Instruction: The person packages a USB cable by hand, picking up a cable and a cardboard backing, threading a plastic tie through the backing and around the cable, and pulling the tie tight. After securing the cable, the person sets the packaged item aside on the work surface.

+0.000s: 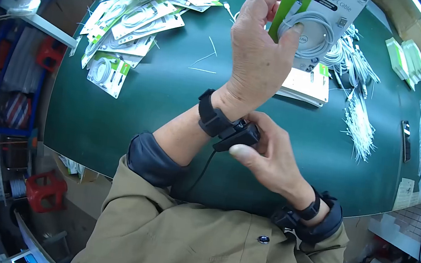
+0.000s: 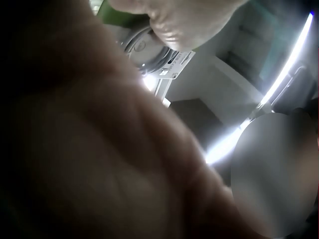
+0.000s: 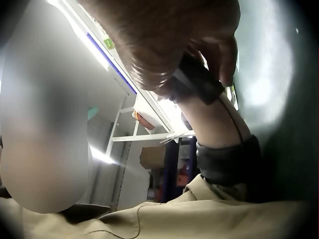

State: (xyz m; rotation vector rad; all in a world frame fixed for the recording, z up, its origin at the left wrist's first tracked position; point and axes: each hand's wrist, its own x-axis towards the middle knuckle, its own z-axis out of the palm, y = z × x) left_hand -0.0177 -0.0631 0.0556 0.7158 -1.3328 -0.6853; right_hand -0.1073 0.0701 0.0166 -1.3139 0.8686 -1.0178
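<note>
My left hand [image 1: 260, 53] holds up a carded USB-A to USB-C cable [image 1: 316, 34], its thumb over the coiled white cable and its fingers behind the card. In the left wrist view, the packaged cable [image 2: 144, 47] shows at the top, while blurred skin covers much of the picture. Below, my right hand [image 1: 276, 159] grips the black camera [image 1: 239, 137] strapped to the left wrist, with thumb and fingers on either side. The right wrist view shows the same black camera [image 3: 199, 79] under the right hand's curled fingers.
Packaged cables [image 1: 141, 10] are heaped at the left of the green table [image 1: 114, 135]. Beyond the left hand lie loose white cables [image 1: 345, 56] and a stack of cards [image 1: 307, 85]. White ties [image 1: 360, 124], a phone [image 1: 406, 140] and green-white cards [image 1: 409, 59] lie rightward.
</note>
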